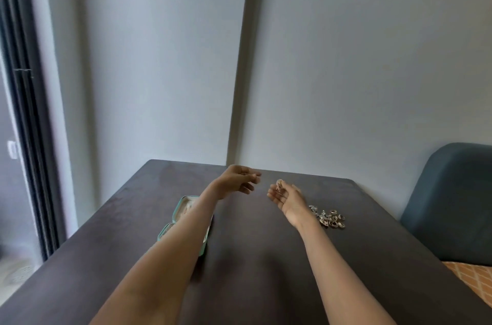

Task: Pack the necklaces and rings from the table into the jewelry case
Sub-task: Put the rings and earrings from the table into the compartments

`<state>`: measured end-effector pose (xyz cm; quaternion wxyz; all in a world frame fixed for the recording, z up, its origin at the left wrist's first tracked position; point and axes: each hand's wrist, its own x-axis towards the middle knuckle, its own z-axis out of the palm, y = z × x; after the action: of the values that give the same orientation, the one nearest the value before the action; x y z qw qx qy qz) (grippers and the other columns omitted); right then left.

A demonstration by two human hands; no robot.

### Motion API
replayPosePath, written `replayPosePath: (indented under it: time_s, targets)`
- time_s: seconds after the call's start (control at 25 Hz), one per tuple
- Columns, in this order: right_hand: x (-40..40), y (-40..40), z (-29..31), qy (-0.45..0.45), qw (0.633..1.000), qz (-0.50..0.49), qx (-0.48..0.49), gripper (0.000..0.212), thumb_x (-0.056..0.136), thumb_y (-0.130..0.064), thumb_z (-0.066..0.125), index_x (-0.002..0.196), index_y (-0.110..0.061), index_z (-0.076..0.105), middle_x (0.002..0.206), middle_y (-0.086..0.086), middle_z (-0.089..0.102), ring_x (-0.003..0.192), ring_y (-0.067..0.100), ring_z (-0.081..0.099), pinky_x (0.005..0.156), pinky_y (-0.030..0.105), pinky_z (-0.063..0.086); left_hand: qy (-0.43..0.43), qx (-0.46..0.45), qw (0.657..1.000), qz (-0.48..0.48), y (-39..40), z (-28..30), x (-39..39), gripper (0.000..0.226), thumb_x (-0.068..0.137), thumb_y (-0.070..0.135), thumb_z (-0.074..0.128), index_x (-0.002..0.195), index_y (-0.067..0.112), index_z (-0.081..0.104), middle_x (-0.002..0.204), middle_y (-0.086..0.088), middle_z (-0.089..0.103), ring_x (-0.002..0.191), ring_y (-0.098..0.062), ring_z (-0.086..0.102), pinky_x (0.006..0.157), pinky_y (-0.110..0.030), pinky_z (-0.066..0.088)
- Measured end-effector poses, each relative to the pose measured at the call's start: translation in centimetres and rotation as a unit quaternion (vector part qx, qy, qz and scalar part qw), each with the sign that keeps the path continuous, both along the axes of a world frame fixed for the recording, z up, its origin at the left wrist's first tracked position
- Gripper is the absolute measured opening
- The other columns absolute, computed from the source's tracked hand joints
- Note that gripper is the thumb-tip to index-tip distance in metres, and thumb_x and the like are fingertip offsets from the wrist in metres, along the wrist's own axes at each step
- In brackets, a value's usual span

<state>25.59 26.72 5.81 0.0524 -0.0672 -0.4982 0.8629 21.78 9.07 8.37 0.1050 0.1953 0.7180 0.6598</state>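
My right hand (286,198) is raised above the dark table (253,258), palm up, pinching a small gold necklace piece (279,184) between thumb and fingers. My left hand (239,182) hovers to its left with loosely curled fingers and holds nothing that I can see. A teal jewelry case (183,214) lies open on the table under my left forearm, which hides much of it; its pale lining shows. A pile of rings and necklaces (330,218) lies on the table just right of my right wrist.
A blue-grey chair back (452,202) stands at the table's right edge, with an orange patterned cloth (474,279) below it. A wall runs close behind the table. A dark-framed sliding door (26,111) is at the left.
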Motion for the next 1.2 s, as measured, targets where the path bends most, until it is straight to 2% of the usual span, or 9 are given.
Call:
replayPosePath:
  time_s: [0.08, 0.24, 0.4, 0.52, 0.6, 0.72, 0.84, 1.0, 1.2]
  targets:
    - [0.8, -2.5, 0.2, -0.007, 0.999, -0.003, 0.049, 0.013, 0.092, -0.005, 0.053, 0.080, -0.008, 0.051, 0.062, 0.008, 0.058, 0.046, 0.013, 0.058, 0.044, 0.023, 0.053, -0.003, 0.003, 1.000, -0.006, -2.1, 0.2, 0.9, 0.026, 0.092, 0.005, 0.055, 0.118, 0.000, 0.057, 0.089, -0.007, 0.064, 0.062, -0.010, 0.064, 0.060, -0.021, 0.054]
    - [1.8, -6.0, 0.7, -0.012, 0.988, 0.010, 0.152, 0.015, 0.088, -0.005, 0.061, 0.093, -0.009, 0.047, 0.068, 0.008, 0.056, 0.049, 0.012, 0.051, 0.044, 0.021, 0.050, -0.040, -0.012, 0.998, -0.038, -5.4, 0.5, 2.5, 0.030, 0.097, 0.015, 0.049, 0.119, -0.003, 0.057, 0.101, -0.012, 0.066, 0.078, -0.019, 0.067, 0.071, -0.027, 0.056]
    - [3.3, -8.8, 1.8, 0.010, 0.988, 0.096, 0.121, 0.005, 0.086, -0.003, 0.063, 0.084, -0.003, 0.059, 0.071, 0.007, 0.058, 0.061, 0.012, 0.053, 0.054, 0.018, 0.054, -0.071, -0.017, 0.995, -0.070, -9.0, 0.4, 4.4, 0.033, 0.093, -0.004, 0.036, 0.114, 0.002, 0.061, 0.106, -0.009, 0.069, 0.090, -0.023, 0.066, 0.080, -0.029, 0.055]
    - [3.7, -9.7, 2.0, 0.028, 0.985, 0.142, 0.090, 0.013, 0.084, 0.008, 0.060, 0.097, 0.004, 0.060, 0.084, 0.009, 0.062, 0.075, 0.015, 0.060, 0.064, 0.018, 0.057, -0.033, -0.018, 0.998, -0.041, -10.9, 0.4, 5.6, 0.025, 0.091, -0.004, 0.051, 0.106, 0.008, 0.066, 0.097, -0.003, 0.073, 0.082, -0.018, 0.070, 0.075, -0.025, 0.058]
    - [3.7, -10.1, 2.0, 0.035, 0.985, 0.137, 0.104, 0.021, 0.084, 0.006, 0.061, 0.106, 0.007, 0.059, 0.088, 0.010, 0.064, 0.072, 0.013, 0.063, 0.064, 0.019, 0.058, -0.015, -0.017, 1.000, -0.003, -11.4, 0.4, 6.1, 0.016, 0.089, 0.004, 0.059, 0.102, 0.008, 0.067, 0.091, -0.003, 0.074, 0.073, -0.014, 0.070, 0.068, -0.022, 0.057]
    - [3.9, -10.6, 2.0, 0.044, 0.983, 0.110, 0.138, 0.014, 0.085, -0.009, 0.067, 0.094, 0.001, 0.065, 0.076, 0.007, 0.066, 0.061, 0.010, 0.059, 0.058, 0.018, 0.055, -0.019, -0.029, 0.999, 0.008, -11.3, 0.3, 6.4, 0.020, 0.089, 0.013, 0.061, 0.106, 0.002, 0.066, 0.092, -0.007, 0.072, 0.066, -0.014, 0.068, 0.061, -0.022, 0.056]
    - [4.1, -10.9, 1.9, 0.059, 0.977, 0.094, 0.184, 0.014, 0.088, -0.020, 0.064, 0.086, -0.008, 0.070, 0.069, 0.000, 0.063, 0.063, 0.009, 0.052, 0.060, 0.017, 0.050, -0.025, -0.036, 0.999, 0.013, -10.8, 0.1, 6.0, 0.028, 0.092, 0.016, 0.057, 0.112, -0.003, 0.063, 0.094, -0.012, 0.070, 0.061, -0.012, 0.062, 0.058, -0.021, 0.052]
    - [3.7, -10.8, 1.2, 0.074, 0.974, 0.118, 0.180, 0.018, 0.093, -0.020, 0.056, 0.093, -0.006, 0.068, 0.093, 0.011, 0.068, 0.086, 0.022, 0.064, 0.076, 0.023, 0.054, 0.002, -0.044, 0.999, 0.031, -9.7, -0.3, 5.6, 0.027, 0.093, 0.008, 0.054, 0.113, -0.009, 0.061, 0.089, -0.013, 0.067, 0.060, -0.011, 0.059, 0.056, -0.019, 0.050]
    - [3.6, -10.6, -0.1, 0.082, 0.985, 0.098, 0.115, 0.024, 0.092, -0.016, 0.057, 0.102, 0.004, 0.065, 0.093, 0.016, 0.069, 0.077, 0.020, 0.068, 0.079, 0.027, 0.057, 0.043, 0.000, 0.997, 0.060, -8.5, -1.2, 5.1, 0.018, 0.089, -0.002, 0.057, 0.104, -0.001, 0.067, 0.075, -0.008, 0.065, 0.052, -0.006, 0.057, 0.050, -0.017, 0.048]
